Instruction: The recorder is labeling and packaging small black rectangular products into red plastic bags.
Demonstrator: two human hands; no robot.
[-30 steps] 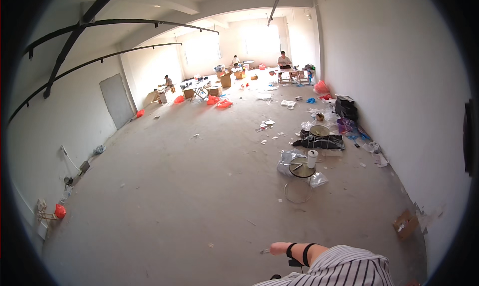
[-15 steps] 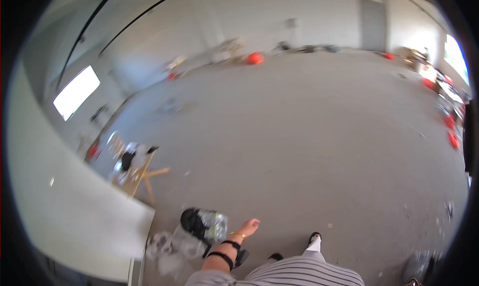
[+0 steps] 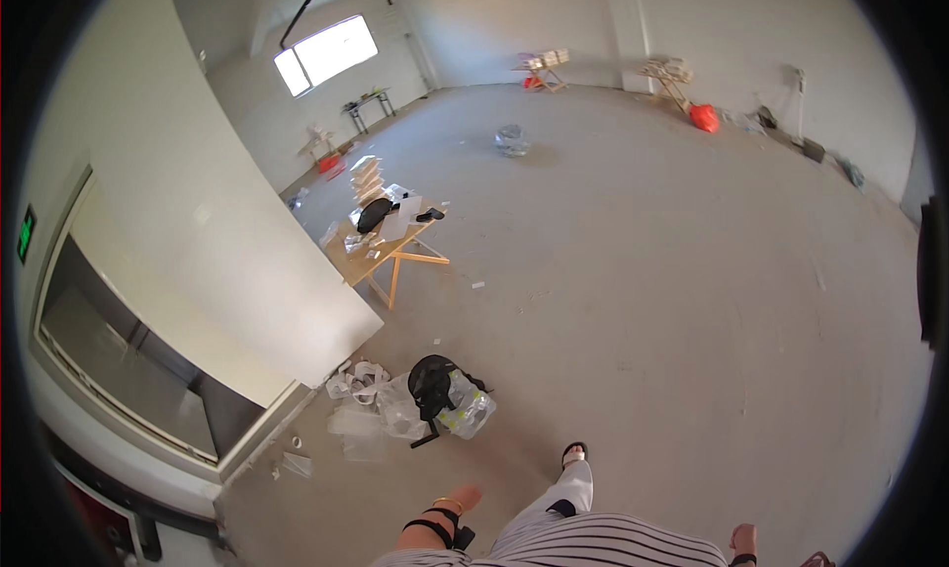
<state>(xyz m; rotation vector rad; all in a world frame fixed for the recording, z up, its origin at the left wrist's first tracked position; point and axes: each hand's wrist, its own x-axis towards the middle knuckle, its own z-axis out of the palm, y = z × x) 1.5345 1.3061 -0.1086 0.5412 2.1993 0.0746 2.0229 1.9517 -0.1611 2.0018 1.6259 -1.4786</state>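
Note:
My left hand [image 3: 465, 498] hangs low at the bottom edge, smeared by motion, with a bracelet and black straps on the forearm; I see nothing held in it, but its fingers are not readable. At the lower right, my right hand [image 3: 744, 538] shows beside my striped top, a dark strap on its wrist; how its fingers lie is unclear. Nearest to the left hand, on the floor, are a black backpack [image 3: 431, 385] and a pack of clear plastic bottles [image 3: 468, 406]. Clear plastic bags [image 3: 399, 409] lie next to them.
A wooden folding table [image 3: 362, 259] beyond the white wall's corner [image 3: 371, 325] carries a black bag and papers. Farther off are a clear plastic bundle [image 3: 512, 141], a red bag [image 3: 704, 118] and more tables along the walls. A doorway [image 3: 138, 359] is at left.
My view has swung left, bringing the doorway and folding table further in. My left hand has dropped lower, my right hand has come into view, and one foot is farther forward.

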